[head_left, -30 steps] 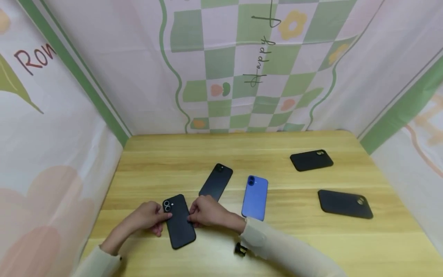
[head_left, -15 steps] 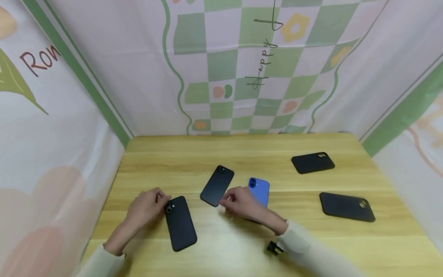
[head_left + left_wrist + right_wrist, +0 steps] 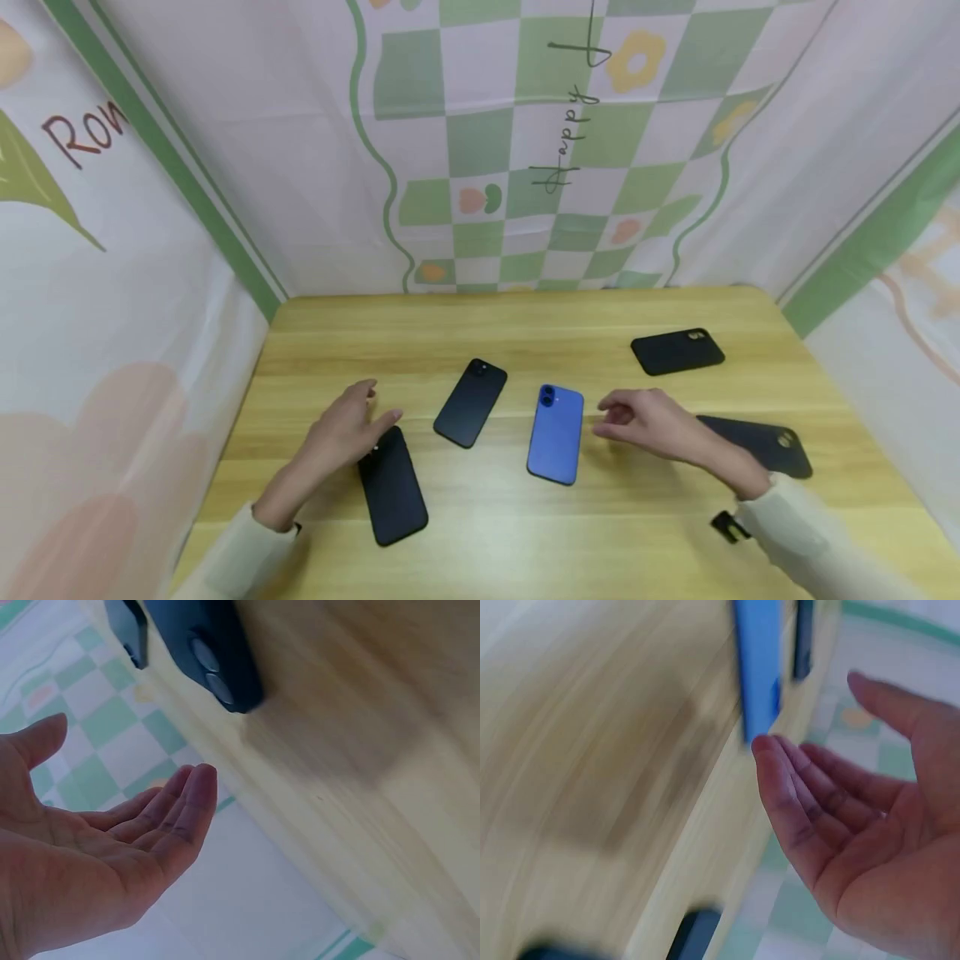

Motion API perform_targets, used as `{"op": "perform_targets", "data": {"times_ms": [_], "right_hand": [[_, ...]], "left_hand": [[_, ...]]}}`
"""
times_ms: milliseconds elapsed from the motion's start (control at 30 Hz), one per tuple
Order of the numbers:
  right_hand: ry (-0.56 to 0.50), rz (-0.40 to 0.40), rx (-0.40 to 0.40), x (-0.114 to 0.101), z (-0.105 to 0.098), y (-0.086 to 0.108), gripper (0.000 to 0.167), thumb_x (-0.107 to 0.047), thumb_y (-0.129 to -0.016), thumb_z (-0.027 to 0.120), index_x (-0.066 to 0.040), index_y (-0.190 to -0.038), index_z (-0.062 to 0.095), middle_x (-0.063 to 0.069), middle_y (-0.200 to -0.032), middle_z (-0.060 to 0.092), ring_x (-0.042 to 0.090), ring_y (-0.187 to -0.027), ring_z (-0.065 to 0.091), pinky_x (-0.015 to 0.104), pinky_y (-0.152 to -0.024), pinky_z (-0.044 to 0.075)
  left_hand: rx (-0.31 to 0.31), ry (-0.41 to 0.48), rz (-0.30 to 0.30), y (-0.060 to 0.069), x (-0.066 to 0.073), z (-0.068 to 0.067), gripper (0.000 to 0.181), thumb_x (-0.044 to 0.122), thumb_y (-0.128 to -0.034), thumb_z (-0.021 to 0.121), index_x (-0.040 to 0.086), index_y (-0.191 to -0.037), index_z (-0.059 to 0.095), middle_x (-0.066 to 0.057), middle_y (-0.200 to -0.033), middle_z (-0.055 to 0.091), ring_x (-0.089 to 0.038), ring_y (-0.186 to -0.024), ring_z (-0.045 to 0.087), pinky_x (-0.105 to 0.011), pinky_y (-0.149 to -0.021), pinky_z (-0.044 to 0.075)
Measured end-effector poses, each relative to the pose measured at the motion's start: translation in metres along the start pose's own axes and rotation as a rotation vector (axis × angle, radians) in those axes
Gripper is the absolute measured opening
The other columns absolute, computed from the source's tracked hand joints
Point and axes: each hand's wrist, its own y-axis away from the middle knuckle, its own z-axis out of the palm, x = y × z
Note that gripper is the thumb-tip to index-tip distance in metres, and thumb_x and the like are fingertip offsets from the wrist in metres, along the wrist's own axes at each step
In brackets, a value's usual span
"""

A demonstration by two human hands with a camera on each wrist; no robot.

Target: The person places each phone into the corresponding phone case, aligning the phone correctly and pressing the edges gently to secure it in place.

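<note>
My left hand (image 3: 337,437) hovers over the top end of a black phone (image 3: 397,500) at the front left, partly covering its camera lenses. In the left wrist view, the fingers are extended with the palm bare, apart from the black phone (image 3: 214,656). My right hand (image 3: 652,425) is above the table between a blue phone (image 3: 556,437) and a black phone case (image 3: 768,450), which its wrist partly covers. Nothing lies in its loosely bent fingers, as the right wrist view shows. The blue phone rests with its two lenses up.
Another dark phone (image 3: 471,404) lies tilted left of the blue one. A second black phone case (image 3: 678,352) with a camera cutout lies at the back right. Patterned cloth (image 3: 480,142) hangs behind the wooden table (image 3: 480,533).
Both hands have let go of the front-left black phone, which stays on the table. My right hand has swept right, past the blue phone. My left hand has opened and shifted slightly right and forward.
</note>
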Motion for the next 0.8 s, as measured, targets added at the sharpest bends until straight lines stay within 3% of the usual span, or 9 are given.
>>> {"op": "perform_targets", "data": {"times_ms": [233,433,567,800], "right_hand": [[0.132,0.053,0.000,0.064,-0.030,0.035,0.054,-0.036,-0.093,0.084,0.007,-0.123,0.070,0.014,-0.110,0.076,0.029,-0.097,0.073,0.048,-0.082,0.062],[0.249,0.041,-0.001,0.106,-0.038,0.058,0.083,-0.044,-0.076,0.095,0.014,-0.128,0.064,0.035,-0.124,0.064,0.054,-0.113,0.062,0.067,-0.092,0.053],[0.265,0.047,-0.027,0.121,-0.038,0.068,0.093,-0.044,-0.070,0.099,0.014,-0.133,0.061,0.038,-0.129,0.059,0.056,-0.115,0.059,0.068,-0.092,0.053],[0.283,0.056,-0.033,0.130,-0.039,0.071,0.090,-0.033,-0.066,0.102,0.015,-0.131,0.061,0.035,-0.125,0.058,0.049,-0.108,0.060,0.059,-0.086,0.056]], "left_hand": [[-0.043,-0.010,0.019,-0.013,0.018,0.008,0.076,0.041,-0.1055,0.066,-0.008,-0.157,0.039,-0.028,-0.151,0.054,-0.049,-0.142,0.047,-0.068,-0.109,0.046],[-0.104,-0.045,0.035,-0.026,0.031,0.021,0.080,0.045,-0.1039,0.067,-0.006,-0.159,0.039,-0.030,-0.161,0.042,-0.048,-0.147,0.042,-0.073,-0.107,0.044],[-0.136,-0.058,0.054,-0.034,0.041,0.030,0.087,0.049,-0.1018,0.070,-0.006,-0.160,0.036,-0.029,-0.162,0.040,-0.046,-0.147,0.042,-0.071,-0.106,0.047],[-0.175,-0.130,0.060,-0.045,0.057,0.049,0.094,0.056,-0.0975,0.073,-0.009,-0.157,0.038,-0.031,-0.160,0.040,-0.046,-0.144,0.044,-0.062,-0.102,0.053]]}}
